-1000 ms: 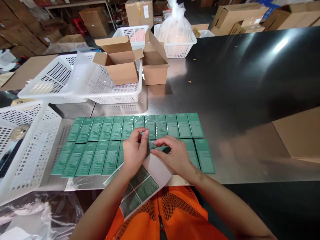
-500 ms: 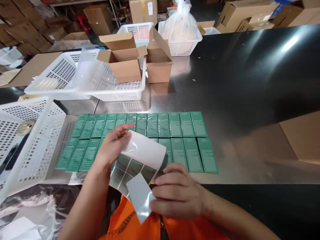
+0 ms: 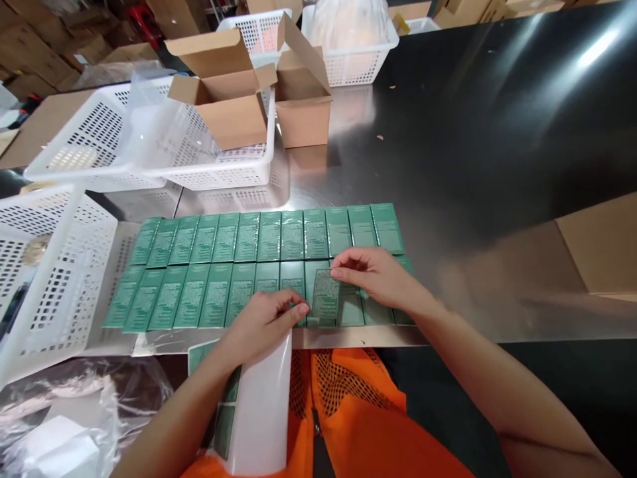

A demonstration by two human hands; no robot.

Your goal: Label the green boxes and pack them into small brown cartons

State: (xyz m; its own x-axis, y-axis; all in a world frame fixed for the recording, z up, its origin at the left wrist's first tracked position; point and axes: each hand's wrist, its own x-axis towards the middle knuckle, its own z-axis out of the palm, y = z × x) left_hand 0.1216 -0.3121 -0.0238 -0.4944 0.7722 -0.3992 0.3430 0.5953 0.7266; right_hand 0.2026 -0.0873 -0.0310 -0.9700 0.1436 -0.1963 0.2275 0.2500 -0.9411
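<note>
Two rows of small green boxes lie side by side along the near edge of the metal table. My right hand pinches the upper edge of a clear printed sticker, which lies over a box in the front row. Close by on the left, my left hand has its thumb and forefinger near the sticker's lower left corner. A sticker sheet with white backing and dark green labels hangs from my left hand, below the table edge; the fingers gripping it are partly hidden.
White baskets stand at the back left, with an open carton in one and another carton alongside. A basket is at the left. Crumpled clear plastic lies lower left. A cardboard piece is at the right.
My right hand has moved up and right, bringing the sticker from above my lap onto a front-row box. My left hand has come down and right, and the sheet now hangs below the edge.
</note>
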